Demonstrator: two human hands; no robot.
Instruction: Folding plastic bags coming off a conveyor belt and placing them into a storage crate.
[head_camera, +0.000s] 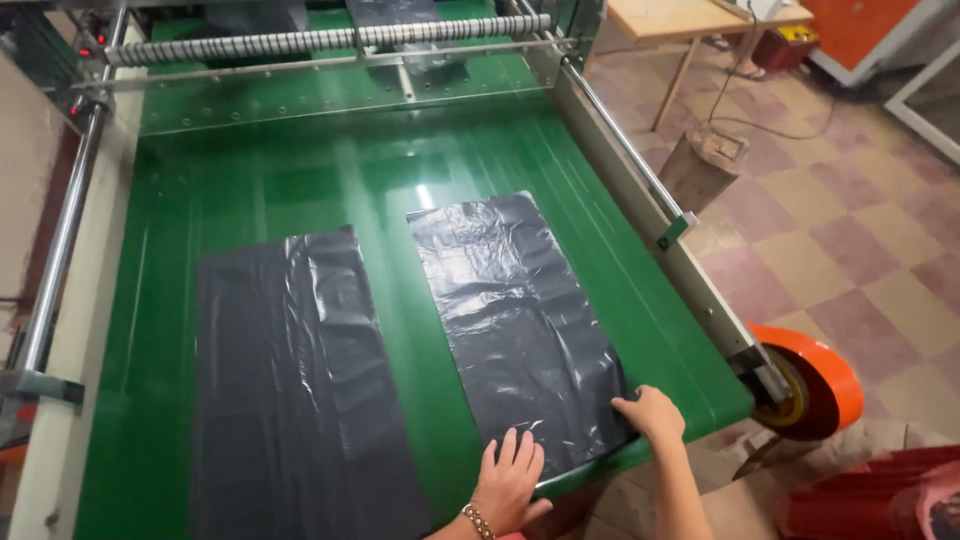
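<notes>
A second black plastic sheet (300, 390) lies left on the green belt (400, 170). A ribbed roller (330, 40) spans the far end; an orange wheel (820, 375) sits over checkered floor (850, 230).

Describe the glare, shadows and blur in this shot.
Head view: pale streaks of glare run lengthwise down the green belt; the crinkled right black bag catches small highlights, and the left black bag shows a glossy streak near its middle. Both hands, left hand and right hand, are sharp, with faint shadows. The straight side rail bows slightly, suggesting wide-angle distortion.
</notes>
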